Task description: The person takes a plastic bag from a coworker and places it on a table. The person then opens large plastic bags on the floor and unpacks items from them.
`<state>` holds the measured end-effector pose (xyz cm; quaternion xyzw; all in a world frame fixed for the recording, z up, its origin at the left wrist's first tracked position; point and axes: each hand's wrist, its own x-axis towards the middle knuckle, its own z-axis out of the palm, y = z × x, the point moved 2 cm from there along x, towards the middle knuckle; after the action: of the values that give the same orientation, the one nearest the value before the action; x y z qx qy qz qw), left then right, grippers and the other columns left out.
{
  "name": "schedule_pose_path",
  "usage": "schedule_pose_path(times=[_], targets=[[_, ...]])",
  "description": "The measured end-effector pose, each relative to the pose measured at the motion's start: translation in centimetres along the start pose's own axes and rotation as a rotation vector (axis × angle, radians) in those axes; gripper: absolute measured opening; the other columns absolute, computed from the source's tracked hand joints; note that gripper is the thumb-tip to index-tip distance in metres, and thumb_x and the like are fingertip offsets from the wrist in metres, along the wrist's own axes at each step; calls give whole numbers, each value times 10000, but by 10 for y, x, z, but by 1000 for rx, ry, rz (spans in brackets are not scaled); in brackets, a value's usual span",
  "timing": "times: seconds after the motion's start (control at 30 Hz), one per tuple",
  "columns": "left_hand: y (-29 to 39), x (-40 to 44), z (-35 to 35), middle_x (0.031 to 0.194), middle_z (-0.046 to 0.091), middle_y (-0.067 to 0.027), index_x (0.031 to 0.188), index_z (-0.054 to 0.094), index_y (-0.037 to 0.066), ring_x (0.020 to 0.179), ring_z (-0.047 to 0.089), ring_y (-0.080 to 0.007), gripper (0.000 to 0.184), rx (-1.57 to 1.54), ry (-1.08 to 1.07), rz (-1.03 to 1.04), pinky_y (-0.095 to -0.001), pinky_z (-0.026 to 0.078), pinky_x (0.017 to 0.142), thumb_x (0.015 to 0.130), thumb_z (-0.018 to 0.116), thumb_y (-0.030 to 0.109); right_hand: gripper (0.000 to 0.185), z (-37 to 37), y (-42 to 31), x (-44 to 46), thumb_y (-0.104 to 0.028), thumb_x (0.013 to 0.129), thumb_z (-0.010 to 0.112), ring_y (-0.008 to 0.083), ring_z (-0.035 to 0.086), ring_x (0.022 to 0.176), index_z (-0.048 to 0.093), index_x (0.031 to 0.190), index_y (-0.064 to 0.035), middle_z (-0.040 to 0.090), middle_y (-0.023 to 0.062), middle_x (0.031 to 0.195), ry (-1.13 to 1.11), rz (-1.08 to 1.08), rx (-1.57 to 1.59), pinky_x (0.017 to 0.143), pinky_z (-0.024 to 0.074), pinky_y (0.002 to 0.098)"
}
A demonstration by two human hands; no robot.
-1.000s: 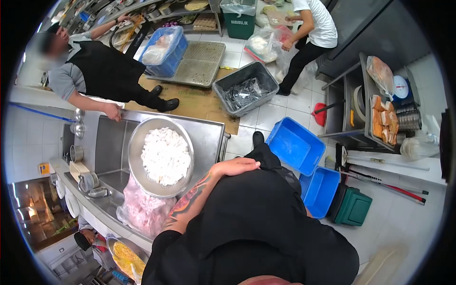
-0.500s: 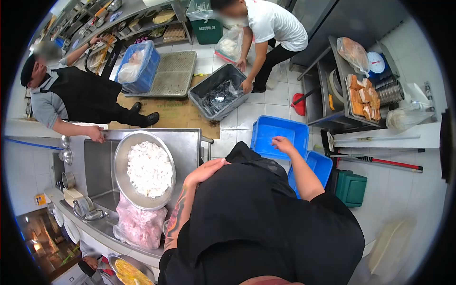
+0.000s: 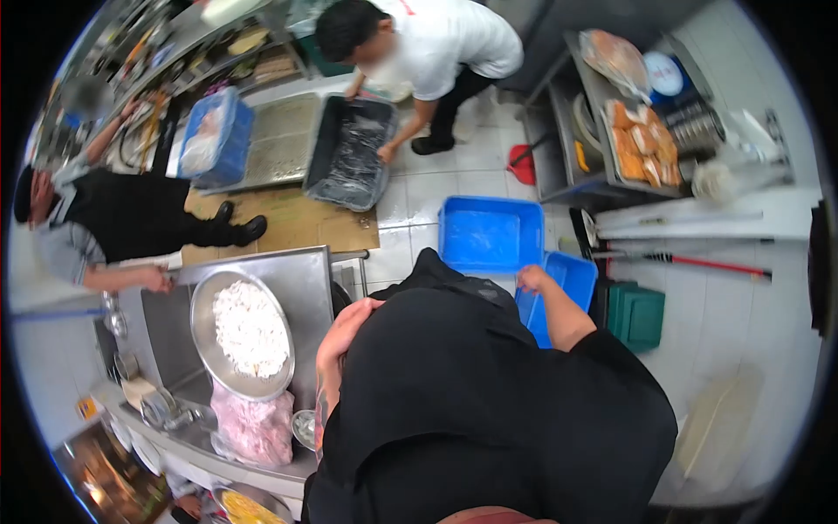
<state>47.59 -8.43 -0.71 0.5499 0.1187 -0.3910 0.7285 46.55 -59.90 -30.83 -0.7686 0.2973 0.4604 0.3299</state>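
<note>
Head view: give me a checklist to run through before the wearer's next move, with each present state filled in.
1. Left hand resting against black cloth apron: ok.
2. Right hand apart from the blue rectangular plastic bins: cannot tell; they overlap in view.
3. Round silver metal bowl of white pieces out of the wearer's hands: ok.
4. Rectangular steel sink free of other people's hands: not ok; a co-worker's hand is at its edge.
5. Dark grey rectangular plastic tub unhandled: not ok; the white-shirted person's hands are on it.
</note>
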Motion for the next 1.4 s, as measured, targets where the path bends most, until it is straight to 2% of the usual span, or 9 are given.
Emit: schedule_pose_path(times=[0.2, 0.4, 0.6, 0.67, 0.87, 1.07, 1.2, 1.27, 1.4], targets=[[3, 2, 9, 1010, 663, -45, 1167, 609, -31, 918, 573, -98, 447, 271, 46, -28, -254, 446, 851, 1036, 416, 350, 330, -3, -12, 12, -354, 906, 538, 184, 656, 727, 636, 1122, -124, 705, 57, 969, 23, -96, 95, 549, 493, 369], [25, 3, 51, 1110, 669, -89, 1165, 611, -35, 983, 592, -136, 420, 630, 0, 5, -281, 451, 891, 1034, 431, 320, 335, 17, -20, 7, -351, 907, 559, 163, 663, 747, 632, 1136, -119, 710, 44, 964, 24, -262, 190, 529, 480, 308], [50, 14, 113, 1434, 460, -196, 1294, 518, -35, 1344, 410, -243, 447, 453, -292, 172, -346, 298, 1097, 1022, 443, 313, 291, 26, 46, 2, -325, 908, 544, 179, 664, 751, 631, 1092, -118, 706, 49, 967, -6, -212, 99, 550, 492, 348], [53, 21, 121, 1483, 387, -208, 1343, 471, -30, 1410, 312, -289, 496, 454, -488, 272, -395, 219, 1140, 1007, 466, 335, 288, 24, 69, -21, -327, 900, 543, 198, 665, 775, 629, 1077, -117, 697, 64, 1014, 41, -15, 276, 594, 501, 390], [55, 23, 115, 1482, 399, -183, 1330, 507, 2, 1414, 310, -305, 458, 550, -594, 252, -415, 217, 1145, 992, 498, 311, 337, 70, 168, -21, -356, 873, 557, 224, 665, 833, 628, 1107, -124, 673, 59, 1052, 43, -27, 217, 646, 504, 435], [54, 4, 106, 1453, 443, -157, 1328, 510, 1, 1392, 350, -290, 397, 605, -626, 305, -407, 246, 1134, 992, 490, 213, 328, 118, 154, -71, -350, 865, 565, 220, 662, 833, 632, 1116, -150, 671, 45, 1008, -31, 211, 301, 662, 497, 459], [50, -11, 95, 1434, 464, -152, 1321, 516, 8, 1375, 373, -287, 385, 578, -610, 318, -401, 272, 1122, 991, 492, 204, 319, 131, 125, -82, -346, 861, 569, 216, 659, 820, 637, 1105, -153, 665, 39, 973, 6, 164, 340, 651, 495, 457], [46, -17, 90, 1424, 473, -151, 1314, 523, 14, 1362, 391, -279, 374, 571, -633, 332, -398, 292, 1112, 991, 494, 201, 227, 127, 105, -85, -285, 854, 569, 171, 666, 704, 664, 991, -131, 639, 29, 788, 68, 74, 349, 514, 490, 363], [35, -24, 77, 1421, 476, -148, 1310, 527, 24, 1353, 404, -274, 369, 602, -616, 367, -394, 304, 1105, 990, 502, 204, 263, 122, 87, -63, -307, 855, 571, 176, 660, 694, 668, 1024, -130, 649, 37, 797, 89, -25, 363, 511, 486, 351]])
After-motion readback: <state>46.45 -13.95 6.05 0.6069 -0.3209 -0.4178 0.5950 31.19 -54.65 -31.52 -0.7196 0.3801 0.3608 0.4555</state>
